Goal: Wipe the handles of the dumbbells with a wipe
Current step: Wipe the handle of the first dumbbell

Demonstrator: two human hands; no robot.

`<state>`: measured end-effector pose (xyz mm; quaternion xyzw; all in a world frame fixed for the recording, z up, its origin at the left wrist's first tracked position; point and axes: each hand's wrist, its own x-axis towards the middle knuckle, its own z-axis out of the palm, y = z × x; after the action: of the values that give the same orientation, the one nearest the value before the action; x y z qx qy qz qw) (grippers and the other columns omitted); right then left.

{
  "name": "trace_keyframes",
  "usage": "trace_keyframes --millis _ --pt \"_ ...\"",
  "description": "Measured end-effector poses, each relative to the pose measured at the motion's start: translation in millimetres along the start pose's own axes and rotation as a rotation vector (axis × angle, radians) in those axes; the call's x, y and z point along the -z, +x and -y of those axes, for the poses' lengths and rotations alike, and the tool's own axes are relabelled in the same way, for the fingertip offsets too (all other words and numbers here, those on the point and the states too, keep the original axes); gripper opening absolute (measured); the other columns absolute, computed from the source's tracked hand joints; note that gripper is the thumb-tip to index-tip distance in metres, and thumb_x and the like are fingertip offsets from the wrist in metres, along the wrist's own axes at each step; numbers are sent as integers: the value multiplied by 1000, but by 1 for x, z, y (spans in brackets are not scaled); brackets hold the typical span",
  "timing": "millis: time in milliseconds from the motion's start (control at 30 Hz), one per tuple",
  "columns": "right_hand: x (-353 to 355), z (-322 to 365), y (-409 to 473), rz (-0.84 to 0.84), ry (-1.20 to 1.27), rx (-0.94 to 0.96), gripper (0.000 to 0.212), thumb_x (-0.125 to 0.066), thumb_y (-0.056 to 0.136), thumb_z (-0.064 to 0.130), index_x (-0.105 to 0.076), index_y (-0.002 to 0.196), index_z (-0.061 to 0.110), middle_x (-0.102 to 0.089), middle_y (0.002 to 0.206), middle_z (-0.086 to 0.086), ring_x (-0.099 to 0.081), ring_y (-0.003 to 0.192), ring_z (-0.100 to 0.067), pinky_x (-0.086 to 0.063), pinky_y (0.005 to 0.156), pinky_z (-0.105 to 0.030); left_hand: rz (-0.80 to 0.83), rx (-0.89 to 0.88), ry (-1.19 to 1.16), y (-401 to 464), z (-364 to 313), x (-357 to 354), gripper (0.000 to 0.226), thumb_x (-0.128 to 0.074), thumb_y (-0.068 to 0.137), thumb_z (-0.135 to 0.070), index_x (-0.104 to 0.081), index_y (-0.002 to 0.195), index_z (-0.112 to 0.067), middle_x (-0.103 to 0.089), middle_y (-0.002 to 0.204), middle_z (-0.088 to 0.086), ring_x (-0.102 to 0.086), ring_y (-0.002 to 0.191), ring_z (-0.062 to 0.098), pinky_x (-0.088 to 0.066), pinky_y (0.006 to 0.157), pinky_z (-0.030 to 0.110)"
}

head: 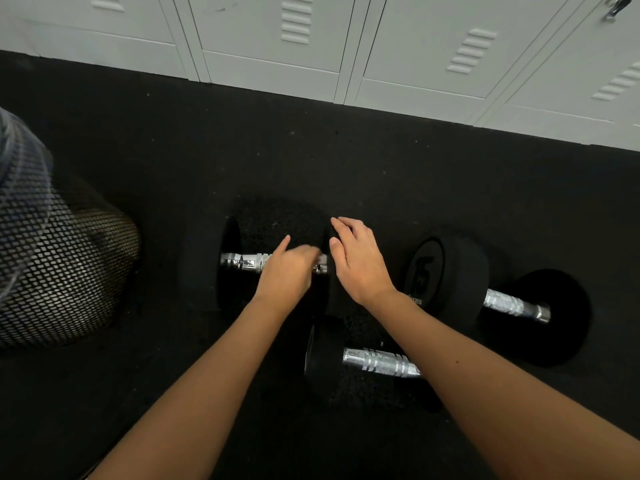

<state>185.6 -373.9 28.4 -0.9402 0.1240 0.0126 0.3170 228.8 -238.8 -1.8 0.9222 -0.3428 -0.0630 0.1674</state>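
Three black dumbbells with chrome handles lie on the dark rubber floor. My left hand [287, 271] is blurred and curled over the handle [242, 263] of the far-left dumbbell, index finger sticking up. A small pale scrap [321, 263], seemingly the wipe, shows at its fingertips on the handle. My right hand [356, 261] rests with straight fingers on that dumbbell's right head [329, 292]. A second dumbbell [377, 362] lies near me, partly under my right forearm. The third dumbbell [512, 303], marked 15, lies to the right.
A black mesh bin [59, 265] stands at the left. Pale grey lockers [415, 64] line the far wall. Open rubber floor [277, 150] lies between the lockers and the dumbbells.
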Motion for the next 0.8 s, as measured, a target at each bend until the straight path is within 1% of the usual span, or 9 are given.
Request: trace_keyframes --millis 100,133,200,267,400,500,567,733,800 --pt "0 1 -1 0 -18 12 44 -36 99 26 -38 140 12 -37 143 0 -27 135 -10 -25 107 -22 255 192 -149 35 2 15 22 -45 93 -15 -64 106 -15 -66 96 8 -62 91 25 -48 84 37" --pt "0 1 0 -3 -20 13 44 -36 99 26 -38 140 12 -37 143 0 -27 135 -10 -24 107 -21 335 221 -175 43 5 17 25 -43 95 -16 -63 111 -16 -65 101 9 -61 94 25 -48 83 37" --pt "0 0 0 -10 -24 12 43 -35 99 26 -38 140 12 -38 143 0 -27 135 -10 -23 106 -18 457 258 -204 55 10 18 31 -42 97 -16 -58 122 -14 -61 116 10 -56 107 25 -46 91 37" --pt "-1 -1 0 -10 -20 12 43 -35 99 26 -38 140 12 -38 143 1 -27 134 -9 -22 105 -17 513 277 -206 61 12 16 33 -43 96 -17 -56 127 -13 -58 125 11 -54 113 26 -45 95 37" --pt "-1 -1 0 -9 -8 20 43 -36 99 25 -38 140 12 -37 142 0 -27 134 -9 -23 106 -18 472 284 -255 56 12 14 31 -43 97 -17 -58 123 -13 -62 114 10 -58 102 24 -48 88 38" --pt "0 -1 -1 -9 -14 19 43 -36 99 26 -38 140 13 -37 143 1 -27 135 -9 -25 108 -20 301 266 -332 35 17 14 22 -46 96 -18 -64 106 -15 -63 87 4 -59 81 20 -47 72 34" --pt "0 0 -1 -16 -16 24 43 -36 99 26 -38 140 13 -38 142 1 -27 134 -9 -27 109 -23 214 281 -360 25 15 13 20 -47 96 -20 -65 102 -16 -61 80 1 -57 75 18 -46 69 33" --pt "0 -1 1 -21 -8 14 43 -37 99 26 -39 139 13 -39 142 0 -29 134 -10 -28 108 -24 230 210 -217 37 2 12 19 -46 94 -16 -64 100 -15 -66 86 6 -61 79 22 -49 73 36" --pt "0 -1 2 -23 -1 15 43 -37 99 26 -40 139 12 -39 142 0 -29 134 -10 -28 108 -23 173 146 -203 29 1 10 17 -48 92 -11 -64 98 -14 -67 87 4 -62 82 21 -47 85 34"
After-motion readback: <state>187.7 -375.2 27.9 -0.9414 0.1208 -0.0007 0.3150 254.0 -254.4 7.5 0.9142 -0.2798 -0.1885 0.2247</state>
